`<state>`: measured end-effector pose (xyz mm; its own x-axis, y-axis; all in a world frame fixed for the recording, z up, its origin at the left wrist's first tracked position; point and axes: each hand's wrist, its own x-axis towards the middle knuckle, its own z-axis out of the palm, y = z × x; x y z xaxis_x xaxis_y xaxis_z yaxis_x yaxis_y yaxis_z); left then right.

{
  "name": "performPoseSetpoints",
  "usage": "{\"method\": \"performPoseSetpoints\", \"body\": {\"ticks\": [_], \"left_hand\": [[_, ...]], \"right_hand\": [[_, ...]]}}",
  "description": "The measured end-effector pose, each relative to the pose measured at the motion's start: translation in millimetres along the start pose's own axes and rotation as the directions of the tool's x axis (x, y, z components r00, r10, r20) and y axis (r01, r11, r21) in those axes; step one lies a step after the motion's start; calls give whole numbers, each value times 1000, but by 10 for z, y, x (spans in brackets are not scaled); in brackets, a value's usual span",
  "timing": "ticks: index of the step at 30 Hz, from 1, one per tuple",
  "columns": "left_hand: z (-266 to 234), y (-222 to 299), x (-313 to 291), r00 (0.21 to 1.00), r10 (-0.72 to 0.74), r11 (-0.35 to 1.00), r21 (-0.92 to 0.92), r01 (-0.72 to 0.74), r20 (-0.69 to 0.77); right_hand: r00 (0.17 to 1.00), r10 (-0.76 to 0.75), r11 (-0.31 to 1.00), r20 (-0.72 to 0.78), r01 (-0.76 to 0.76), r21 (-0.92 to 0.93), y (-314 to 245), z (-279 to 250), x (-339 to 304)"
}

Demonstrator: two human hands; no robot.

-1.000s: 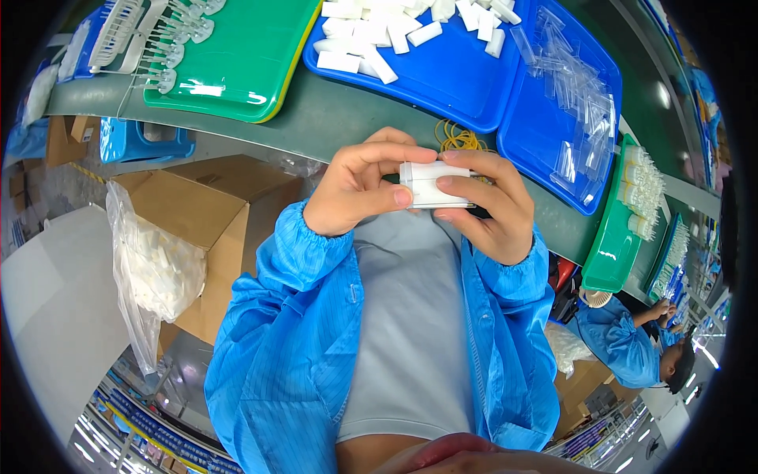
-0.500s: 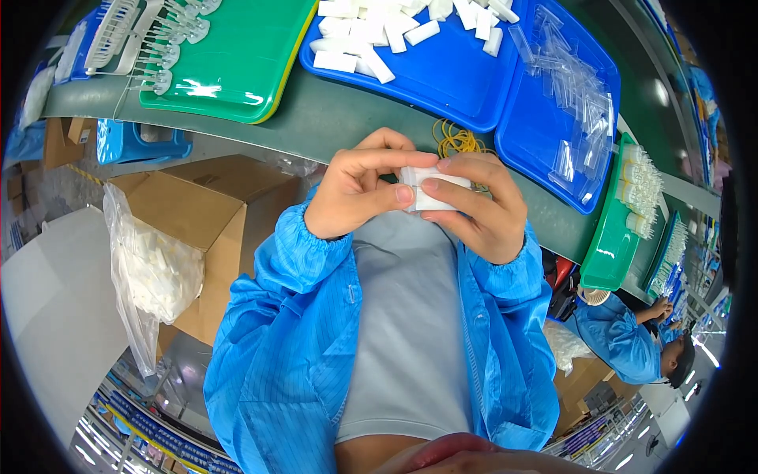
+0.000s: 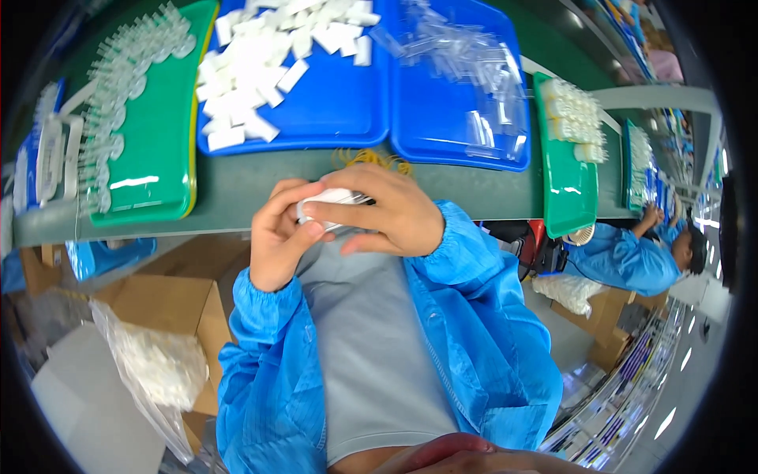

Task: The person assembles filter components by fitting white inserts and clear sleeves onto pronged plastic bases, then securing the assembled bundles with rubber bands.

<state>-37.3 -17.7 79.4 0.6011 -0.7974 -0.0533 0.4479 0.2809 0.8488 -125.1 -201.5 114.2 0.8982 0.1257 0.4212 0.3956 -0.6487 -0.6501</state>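
Observation:
Between both hands, over the near edge of the workbench, I hold a small white rectangular block (image 3: pixel 337 197). My left hand (image 3: pixel 283 233) is closed on its left end, thumb below and fingers above. From the right, my right hand (image 3: pixel 399 207) wraps its fingers over the block and hides part of it. A thin see-through or shiny edge shows along the block, too blurred to make out. Yellow rubber bands (image 3: pixel 403 167) lie on the bench just behind my right hand, partly covered by it.
Beyond my hands, one blue tray (image 3: pixel 332 130) bears loose white blocks, another (image 3: pixel 426 142) clear plastic strips. Green trays stand left (image 3: pixel 150 201) and right (image 3: pixel 570 205), holding clear-stemmed parts and white bundles. A cardboard box (image 3: pixel 158 304) sits lower left. A co-worker (image 3: pixel 624 257) is far right.
The view has turned, so trays and hands appear farther left. My right hand now covers more of the block, with its back turned more toward me. Both hands still hold the block.

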Motion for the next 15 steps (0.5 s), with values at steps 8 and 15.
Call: {"method": "performPoseSetpoints", "body": {"ticks": [8,15], "left_hand": [[-108,-37,11,1000,-3,1000,-8,3,-22],[-100,-37,41,999,-26,999,-37,25,-30]], "right_hand": [[827,338,528,-448,-561,-638,489,-834,-347],[810,452,399,-374,-558,-728,727,-901,-598]]}}
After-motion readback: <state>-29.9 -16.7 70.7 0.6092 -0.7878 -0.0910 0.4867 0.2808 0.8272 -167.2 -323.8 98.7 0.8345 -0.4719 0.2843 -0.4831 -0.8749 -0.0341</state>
